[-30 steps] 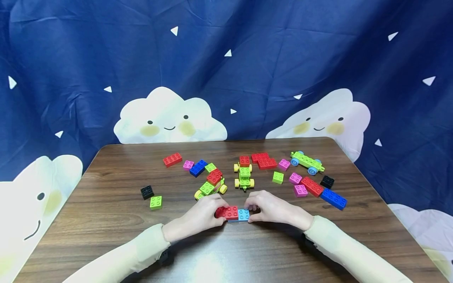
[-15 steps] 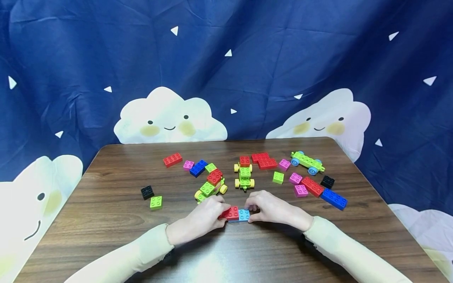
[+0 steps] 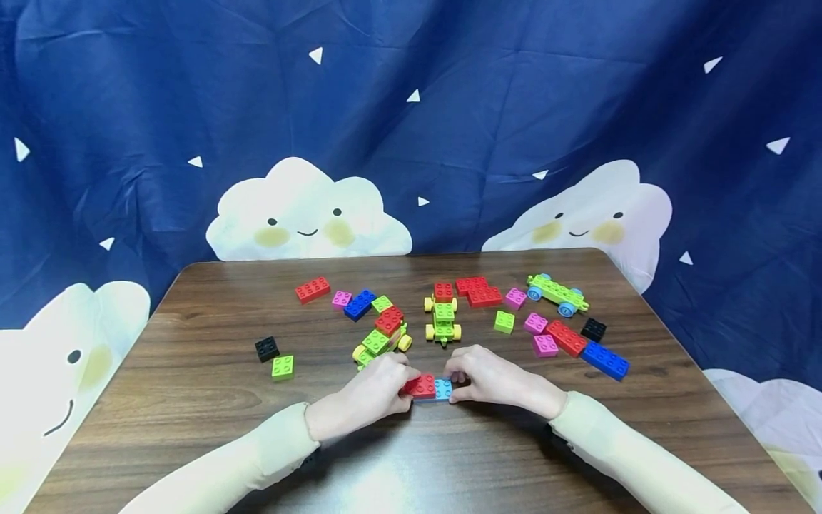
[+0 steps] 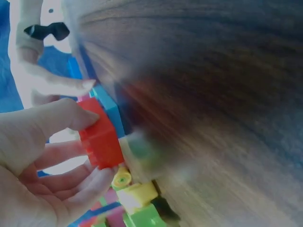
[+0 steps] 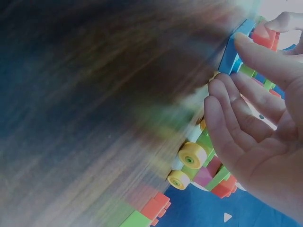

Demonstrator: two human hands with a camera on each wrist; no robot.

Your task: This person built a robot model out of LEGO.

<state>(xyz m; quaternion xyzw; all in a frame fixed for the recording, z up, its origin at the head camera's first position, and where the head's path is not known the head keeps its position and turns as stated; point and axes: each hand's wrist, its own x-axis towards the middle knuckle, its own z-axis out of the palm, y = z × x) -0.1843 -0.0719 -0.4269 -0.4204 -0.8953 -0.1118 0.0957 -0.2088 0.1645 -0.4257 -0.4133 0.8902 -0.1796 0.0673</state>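
At the near middle of the table, my left hand (image 3: 366, 396) pinches a red building brick (image 3: 422, 386) between thumb and fingers. Under and beside that brick lies a light blue brick (image 3: 444, 389), whose right-hand studs show in the head view. My right hand (image 3: 497, 378) grips the blue brick's right end. From the left wrist view, the red brick (image 4: 102, 137) overlaps the blue brick (image 4: 111, 111); whether they are pressed fully together I cannot tell. The right wrist view shows my thumb on the side of the blue brick (image 5: 230, 54).
Just beyond my hands stand two green cars with yellow wheels, one angled (image 3: 375, 343) and one straight (image 3: 444, 325). A green car base with blue wheels (image 3: 557, 291) is at the back right. Loose bricks lie left, including a black one (image 3: 267, 348), and right, including a blue one (image 3: 606, 360).
My left hand has shifted slightly right with the red brick, which covers a bit more of the light blue brick. My right hand has stayed in place.
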